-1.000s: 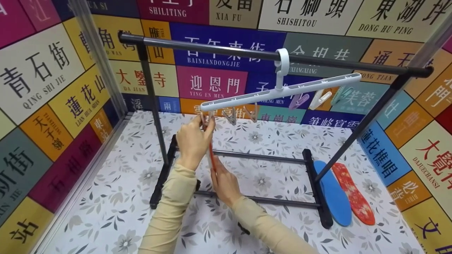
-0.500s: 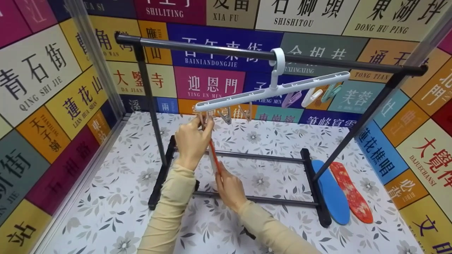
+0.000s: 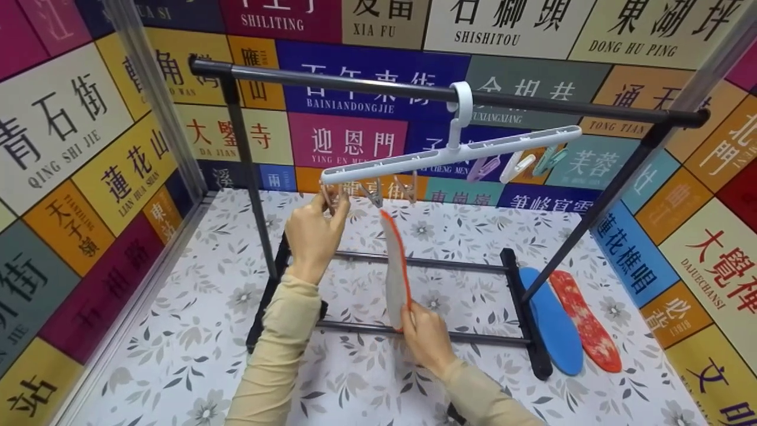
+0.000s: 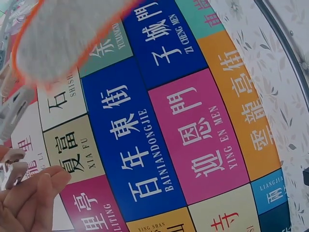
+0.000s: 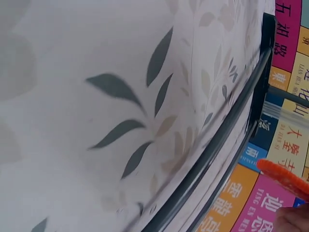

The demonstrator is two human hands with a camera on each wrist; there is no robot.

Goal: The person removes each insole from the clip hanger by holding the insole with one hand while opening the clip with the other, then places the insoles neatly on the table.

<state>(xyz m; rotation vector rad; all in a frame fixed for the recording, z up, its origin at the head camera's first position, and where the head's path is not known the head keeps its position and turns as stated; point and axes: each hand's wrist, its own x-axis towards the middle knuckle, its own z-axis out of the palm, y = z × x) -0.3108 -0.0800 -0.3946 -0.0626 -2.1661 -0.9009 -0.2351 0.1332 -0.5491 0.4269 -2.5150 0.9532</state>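
A white clip hanger (image 3: 414, 164) hangs tilted from the black rail, its left end lower. At that end my left hand (image 3: 313, 234) pinches the outermost clip (image 3: 329, 198); in the left wrist view this clip (image 4: 15, 173) sits at the fingertips. My right hand (image 3: 427, 334) grips an insole (image 3: 395, 272) near its lower end, held upright with grey side and orange edge showing. Its top is just below the second clip (image 3: 371, 194), apart from my left hand. In the right wrist view only the insole's orange edge (image 5: 285, 179) and part of my right hand (image 5: 292, 220) show.
The black rack (image 3: 242, 148) stands on a floral-patterned surface (image 3: 195, 307). A blue insole (image 3: 553, 322) and a red-orange one (image 3: 585, 322) lie by its right foot. More clips, purple (image 3: 484, 168), white (image 3: 516, 167) and green (image 3: 550, 161), hang on the hanger's right half.
The insole's top has moved away from the leftmost clip, and my right hand has carried it right and slightly down. My left hand stays at the clip. The head view has shifted slightly.
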